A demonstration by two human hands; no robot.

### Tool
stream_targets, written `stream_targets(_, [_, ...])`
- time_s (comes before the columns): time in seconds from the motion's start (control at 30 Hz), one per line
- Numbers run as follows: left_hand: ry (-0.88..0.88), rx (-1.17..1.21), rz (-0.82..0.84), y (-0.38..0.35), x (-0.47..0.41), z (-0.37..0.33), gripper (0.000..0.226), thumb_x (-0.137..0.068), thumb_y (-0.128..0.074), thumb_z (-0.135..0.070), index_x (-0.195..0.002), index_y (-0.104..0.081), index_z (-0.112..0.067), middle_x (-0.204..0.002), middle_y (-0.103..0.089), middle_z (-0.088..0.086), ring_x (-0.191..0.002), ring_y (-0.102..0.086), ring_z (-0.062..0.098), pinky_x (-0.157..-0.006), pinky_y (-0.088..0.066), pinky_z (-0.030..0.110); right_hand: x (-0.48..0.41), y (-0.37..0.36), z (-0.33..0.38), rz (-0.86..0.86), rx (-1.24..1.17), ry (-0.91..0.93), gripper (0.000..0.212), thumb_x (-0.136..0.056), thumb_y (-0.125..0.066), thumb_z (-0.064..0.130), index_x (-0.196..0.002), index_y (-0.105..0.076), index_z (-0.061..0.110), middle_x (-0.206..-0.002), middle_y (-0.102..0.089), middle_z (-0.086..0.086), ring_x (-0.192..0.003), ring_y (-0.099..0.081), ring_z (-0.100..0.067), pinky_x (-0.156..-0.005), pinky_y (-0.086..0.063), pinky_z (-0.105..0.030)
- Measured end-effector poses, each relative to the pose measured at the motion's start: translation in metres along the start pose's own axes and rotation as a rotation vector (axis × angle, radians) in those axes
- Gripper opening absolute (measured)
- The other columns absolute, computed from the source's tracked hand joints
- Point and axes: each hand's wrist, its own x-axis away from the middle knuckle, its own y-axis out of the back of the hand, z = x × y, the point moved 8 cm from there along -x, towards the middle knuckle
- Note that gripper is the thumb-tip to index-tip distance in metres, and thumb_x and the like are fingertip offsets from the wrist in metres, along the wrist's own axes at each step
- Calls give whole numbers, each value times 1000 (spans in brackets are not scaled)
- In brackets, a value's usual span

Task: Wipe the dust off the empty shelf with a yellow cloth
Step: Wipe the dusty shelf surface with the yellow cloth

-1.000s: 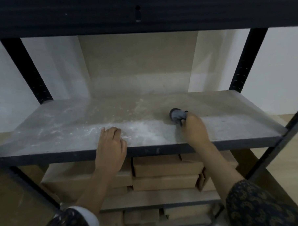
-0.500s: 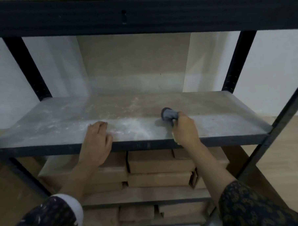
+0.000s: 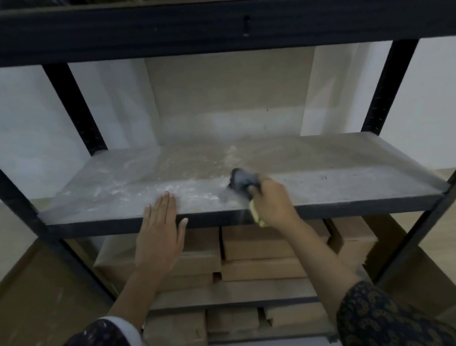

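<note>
The grey shelf [image 3: 326,184] carries white dust [image 3: 154,189]; cardboard boxes [image 3: 272,246] fill the tier below. The right hand [image 3: 271,205] is closed round the cloth [image 3: 241,181], pressing it onto the board, while the left hand [image 3: 160,238] lies flat and empty over the front edge.

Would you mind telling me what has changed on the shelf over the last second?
The left hand slid back toward the front edge of the shelf; its palm now hangs off the edge, only the fingers lie on the board. The right hand kept its grip on the cloth, working near the white dust. The camera shifted too, so small moves are uncertain. The boxes below stayed put.
</note>
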Motion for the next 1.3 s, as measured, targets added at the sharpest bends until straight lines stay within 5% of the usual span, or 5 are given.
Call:
stream_targets(0.17, [15, 12, -3, -1, 0, -2, 64, -98, -16, -44, -144, -34, -3, -150, -37, 15, -140, -33, 26, -117, -22, 42, -10, 26, -43, -194, 215, -227, 27, -98, -45, 7, -123, -50, -1, -116, -61, -23, -99, -59, -38, -74, -47, -38])
stream_targets(0.4, [19, 15, -33, 0, 1, 0, 62, -98, -22, -42, -142, -37, -2, -147, -40, 16, -138, -37, 28, -116, -27, 44, 11, -38, 27, -11, 156, 72, 31, -97, -44, 7, -127, -48, 3, -122, -58, -17, -108, -55, -32, -82, -46, -35])
stream_targets(0.63, [20, 46, -49, -2, 0, -2, 61, -98, -23, -41, -143, -35, -2, -149, -39, 16, -139, -35, 28, -116, -26, 44, -15, 17, -27, -170, 245, -182, 29, -98, -44, 9, -125, -49, -2, -120, -59, -25, -105, -57, -39, -76, -44, -36])
stream_targets(0.9, [29, 35, -67, -2, 1, 1, 61, -98, -26, -40, -142, -38, 0, -146, -41, 18, -137, -39, 29, -115, -28, 44, 13, -47, 43, 70, 117, 116, 27, -97, -43, 9, -123, -51, 5, -118, -61, -14, -103, -58, -28, -79, -45, -31])
stream_targets(1.3, [35, 39, -67, -2, -2, 1, 60, -98, -25, -41, -141, -39, -2, -146, -43, 16, -136, -40, 28, -114, -29, 43, -60, -24, 0, 22, 263, -70, 34, -98, -41, 8, -130, -44, -3, -124, -57, -26, -107, -57, -41, -81, -45, -42])
